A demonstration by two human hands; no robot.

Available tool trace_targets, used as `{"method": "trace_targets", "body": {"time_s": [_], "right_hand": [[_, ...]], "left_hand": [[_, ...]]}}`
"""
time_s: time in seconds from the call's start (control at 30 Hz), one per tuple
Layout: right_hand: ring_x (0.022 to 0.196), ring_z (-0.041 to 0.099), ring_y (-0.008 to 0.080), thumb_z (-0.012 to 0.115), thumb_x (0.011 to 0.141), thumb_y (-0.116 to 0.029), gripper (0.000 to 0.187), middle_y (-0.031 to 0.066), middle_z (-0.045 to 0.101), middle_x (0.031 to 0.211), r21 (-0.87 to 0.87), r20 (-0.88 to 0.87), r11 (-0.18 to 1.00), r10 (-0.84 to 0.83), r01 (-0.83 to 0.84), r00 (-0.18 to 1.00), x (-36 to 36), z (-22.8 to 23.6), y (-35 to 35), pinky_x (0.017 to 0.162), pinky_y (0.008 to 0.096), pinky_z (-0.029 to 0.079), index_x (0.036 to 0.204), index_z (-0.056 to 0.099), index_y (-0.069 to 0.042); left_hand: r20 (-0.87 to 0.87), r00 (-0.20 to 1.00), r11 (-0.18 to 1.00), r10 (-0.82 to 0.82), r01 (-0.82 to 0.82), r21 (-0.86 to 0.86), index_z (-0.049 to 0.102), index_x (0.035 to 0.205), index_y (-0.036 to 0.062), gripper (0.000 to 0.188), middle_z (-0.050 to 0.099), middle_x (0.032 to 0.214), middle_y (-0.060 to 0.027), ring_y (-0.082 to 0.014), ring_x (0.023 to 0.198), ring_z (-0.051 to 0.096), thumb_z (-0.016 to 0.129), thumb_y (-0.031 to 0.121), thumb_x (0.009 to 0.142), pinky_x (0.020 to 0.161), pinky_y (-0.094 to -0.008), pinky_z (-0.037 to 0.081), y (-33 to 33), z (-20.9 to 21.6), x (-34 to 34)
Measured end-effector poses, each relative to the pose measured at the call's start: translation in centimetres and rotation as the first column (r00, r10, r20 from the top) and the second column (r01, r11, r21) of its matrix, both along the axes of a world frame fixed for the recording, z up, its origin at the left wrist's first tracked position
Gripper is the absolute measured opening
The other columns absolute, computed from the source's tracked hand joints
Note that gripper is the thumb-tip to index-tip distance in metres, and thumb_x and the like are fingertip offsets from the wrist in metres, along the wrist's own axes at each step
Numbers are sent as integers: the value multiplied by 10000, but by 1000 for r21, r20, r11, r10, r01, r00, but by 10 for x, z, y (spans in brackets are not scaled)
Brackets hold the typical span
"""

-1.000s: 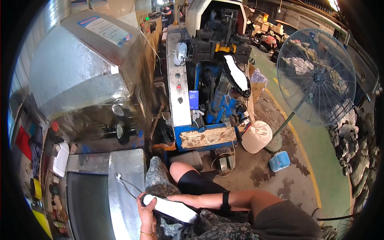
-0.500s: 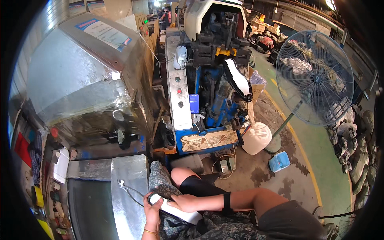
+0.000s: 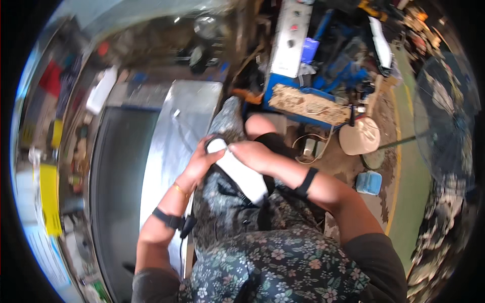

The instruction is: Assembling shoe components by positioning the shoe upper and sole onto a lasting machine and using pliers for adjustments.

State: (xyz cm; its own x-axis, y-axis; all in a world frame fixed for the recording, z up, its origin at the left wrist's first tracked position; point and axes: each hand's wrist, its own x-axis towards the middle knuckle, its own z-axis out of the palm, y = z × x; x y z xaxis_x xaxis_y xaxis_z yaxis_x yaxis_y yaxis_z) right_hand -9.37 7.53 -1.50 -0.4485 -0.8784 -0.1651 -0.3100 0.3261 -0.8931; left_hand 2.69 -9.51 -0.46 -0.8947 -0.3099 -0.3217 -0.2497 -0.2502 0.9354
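Across my lap lies a shoe upper [image 3: 243, 177] with a long white sole side facing up and a dark edge around it. Its far end sits in my left hand [image 3: 201, 160], the thumb lying over the white surface and the fingers wrapped round the side. My right hand [image 3: 248, 153] is closed at the right edge of the same shoe upper, its fingertips partly hidden. A floral apron [image 3: 283, 262] covers my lap beneath it. Motion blur softens the fine detail.
To my left stands a metal-topped bench [image 3: 174, 116] with a dark panel. Ahead is a blue-framed machine [image 3: 283, 83] bearing another white-soled shoe piece [image 3: 380, 43]. On the right are a white jug [image 3: 359, 136], a blue container [image 3: 369, 182] and a large fan [image 3: 447, 111].
My view has tilted down and turned, so the lap and both forearms show more fully. Both hands still hold the shoe upper, its white side more fully visible.
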Motion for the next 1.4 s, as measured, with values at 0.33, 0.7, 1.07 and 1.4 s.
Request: {"method": "trace_targets", "body": {"time_s": [0.33, 0.7, 1.07, 1.4], "right_hand": [[990, 636, 280, 519, 994, -302, 550, 191, 628, 1114, -26, 339, 997, -57, 70, 939, 34, -9, 46, 827, 371, 510, 1428, 350, -10], [1106, 574, 452, 444, 1001, -397, 778, 423, 522, 1156, 39, 155, 983, -181, 177, 971, 66, 5, -17, 941, 408, 440, 1432, 123, 166], [1259, 475, 258, 460, 1023, -245, 574, 231, 439, 1406, -399, 321, 889, -94, 225, 942, 70, -4, -6, 1052, 344, 364, 1452, 257, 78], [791, 658, 168, 535, 976, -202, 341, 108, 680, 1084, -207, 174, 960, 227, -190, 958, -91, 106, -24, 724, 271, 537, 1238, 599, 5]], "left_hand": [[1, 997, 994, -73, 72, 86, 425, 1351, -11, 616, 609, 1129, -88, -164, 1086, 549, 732, 119, 833, 976, -297, 426, -1, 9, -6], [469, 810, 83, 353, 472, -878, 615, 866, 35, 321, 692, 738, -152, -346, 623, 674, 429, 274, 972, 576, -444, 532, 16, 11, 5], [-281, 856, 503, 433, -488, -713, 292, 1422, -109, 568, 521, 1263, -367, -411, 1217, 516, 441, 234, 994, 1050, -392, 381, 74, -23, 61], [112, 890, 897, 441, -432, -95, 480, 1234, -112, 646, 690, 947, -147, -227, 775, 675, 757, 314, 835, 711, -337, 549, -3, 66, 85]]}}
